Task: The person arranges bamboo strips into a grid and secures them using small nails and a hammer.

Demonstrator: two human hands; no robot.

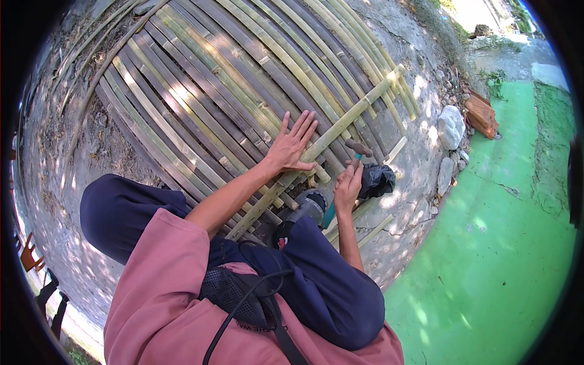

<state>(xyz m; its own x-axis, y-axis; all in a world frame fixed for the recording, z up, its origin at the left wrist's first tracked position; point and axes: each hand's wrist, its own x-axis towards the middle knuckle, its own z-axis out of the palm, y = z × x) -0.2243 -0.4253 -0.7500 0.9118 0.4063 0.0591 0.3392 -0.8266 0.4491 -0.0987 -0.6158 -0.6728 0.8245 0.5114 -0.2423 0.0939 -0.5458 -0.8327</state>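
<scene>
Long bamboo slats (243, 79), green, yellow and dark brown, lie side by side on the ground in front of me. A bamboo crosspiece (359, 111) runs across their near ends at a slant. My left hand (291, 146) rests on the slats with its fingers spread, the thumb by the crosspiece. In my right hand (347, 185) is a hammer (358, 148); its metal head points up and its teal handle runs down through my fist. The hammer head is just right of the crosspiece, apart from it. My fingers partly hide the handle.
A black plastic bag (378, 181) lies beside my right hand. Loose bamboo strips (376, 231) are near my foot. Farther right are grey rocks (451, 128), an orange-brown hollow brick (481, 114) and green-painted paving (480, 243). A curved pole (91, 100) lies at the left.
</scene>
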